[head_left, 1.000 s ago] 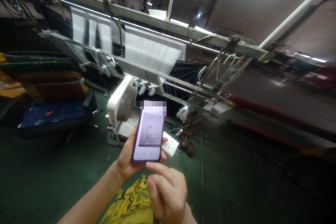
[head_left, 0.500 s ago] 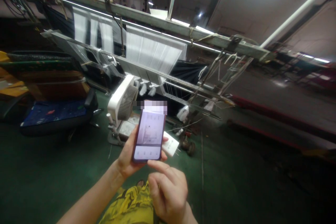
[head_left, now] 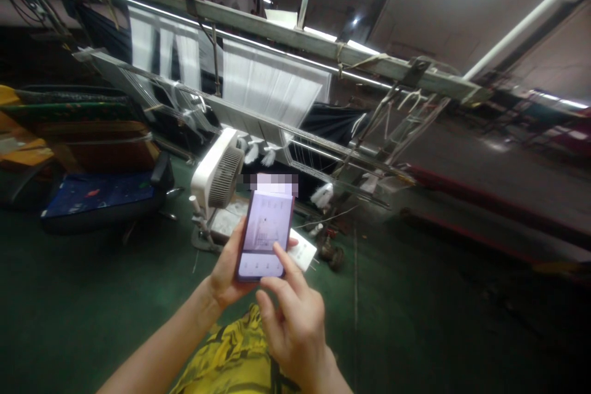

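My left hand (head_left: 227, 276) is wrapped round a dark-framed phone (head_left: 265, 235) with a lit screen, held upright in front of me. My right hand (head_left: 292, 320) hovers just below it, its forefinger stretched out and touching the lower right of the screen, the other fingers curled. Yellow patterned cloth (head_left: 231, 357) shows under both arms.
A white fan (head_left: 216, 177) stands on the green floor (head_left: 115, 283) beyond the phone, with a white power strip (head_left: 303, 251) beside it. A long loom frame with white threads (head_left: 272, 83) crosses the room. A dark chair with a blue seat (head_left: 99, 197) stands at left.
My right forefinger has risen from under the phone's bottom edge onto the lower screen. The phone has stayed in my left hand, shifted up slightly.
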`<state>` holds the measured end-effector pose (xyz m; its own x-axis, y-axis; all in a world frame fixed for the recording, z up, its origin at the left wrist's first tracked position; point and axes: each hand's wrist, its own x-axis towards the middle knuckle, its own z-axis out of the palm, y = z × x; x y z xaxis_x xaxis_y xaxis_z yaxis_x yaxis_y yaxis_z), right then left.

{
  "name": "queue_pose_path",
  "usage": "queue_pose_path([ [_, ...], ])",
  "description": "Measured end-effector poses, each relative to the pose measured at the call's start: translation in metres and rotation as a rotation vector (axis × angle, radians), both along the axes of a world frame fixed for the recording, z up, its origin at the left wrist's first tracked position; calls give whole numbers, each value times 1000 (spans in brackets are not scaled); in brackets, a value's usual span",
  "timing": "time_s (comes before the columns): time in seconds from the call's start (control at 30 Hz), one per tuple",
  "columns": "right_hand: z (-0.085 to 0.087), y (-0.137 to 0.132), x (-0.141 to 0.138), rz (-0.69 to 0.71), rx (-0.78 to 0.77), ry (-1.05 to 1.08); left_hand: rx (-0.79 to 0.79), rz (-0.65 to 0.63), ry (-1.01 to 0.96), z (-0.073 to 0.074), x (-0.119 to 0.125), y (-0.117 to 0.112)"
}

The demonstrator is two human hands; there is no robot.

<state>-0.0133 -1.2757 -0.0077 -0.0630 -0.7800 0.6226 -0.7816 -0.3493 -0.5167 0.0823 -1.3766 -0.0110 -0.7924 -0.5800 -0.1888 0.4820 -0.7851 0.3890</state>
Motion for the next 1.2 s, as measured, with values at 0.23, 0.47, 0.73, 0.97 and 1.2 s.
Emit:
queue_pose_path([
  [0.23, -2, -1, 4, -65, 45, -12, -11, 5, -29, -2, 0, 2],
  [0.47, 7, -3, 5, 143, 102, 77, -49, -136, 18, -1, 2, 0],
  [0.73, 11, 0, 3, 175, -42, 28, -77, -213, 5, 0, 1, -1],
  [0.97, 4, -1, 1, 143, -69, 10, -81, -201, 5, 0, 1, -2],
  [1.2, 2, -2, -1, 113, -69, -7, -25, -168, 22, -1, 2, -4],
])
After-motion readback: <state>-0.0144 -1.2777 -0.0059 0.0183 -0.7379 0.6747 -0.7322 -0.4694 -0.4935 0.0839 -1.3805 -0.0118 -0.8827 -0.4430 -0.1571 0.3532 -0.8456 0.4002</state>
